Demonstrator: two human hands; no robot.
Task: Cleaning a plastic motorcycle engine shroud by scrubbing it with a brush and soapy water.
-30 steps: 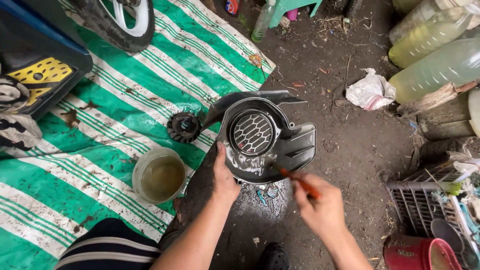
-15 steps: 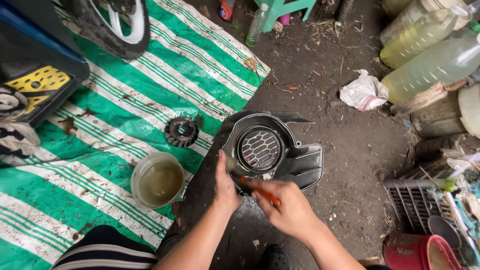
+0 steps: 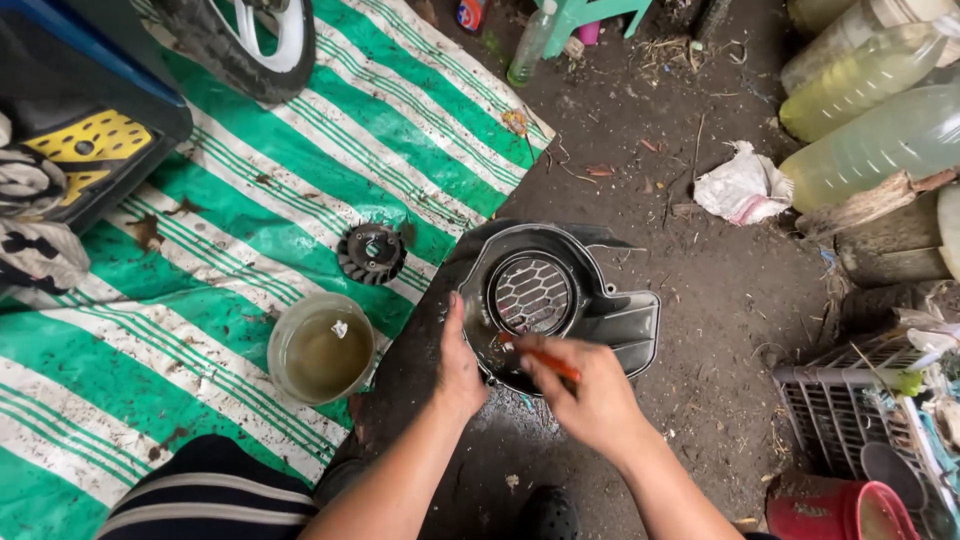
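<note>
Gripping a thin orange-handled tool [image 3: 548, 362], the right hand [image 3: 590, 400] is closed around it with the fingers curled, and the tool's far end lies against the near rim of a black plastic cover [image 3: 560, 305]. The left hand [image 3: 460, 372] rests just to the left, fingers together and pressed flat on the cover's left edge, steadying it rather than closing on it. The cover sits on dark, wet ground in the middle of the scene, its round mesh grille [image 3: 532, 295] facing up, just far of the two hands.

Left of the cover, a small tub of murky liquid [image 3: 320, 350] stands on a green-and-white striped sheet [image 3: 200, 250]. Farther on the same sheet lies a black fan wheel [image 3: 372, 252], apart from both tub and cover. At the far left edge a tyre [image 3: 225, 45] stands on the sheet. Far to the right, large plastic bottles of pale liquid [image 3: 870, 110] lie stacked, with a crumpled white bag [image 3: 742, 185] beside them. A red bucket [image 3: 845, 510] sits at the near right corner.
</note>
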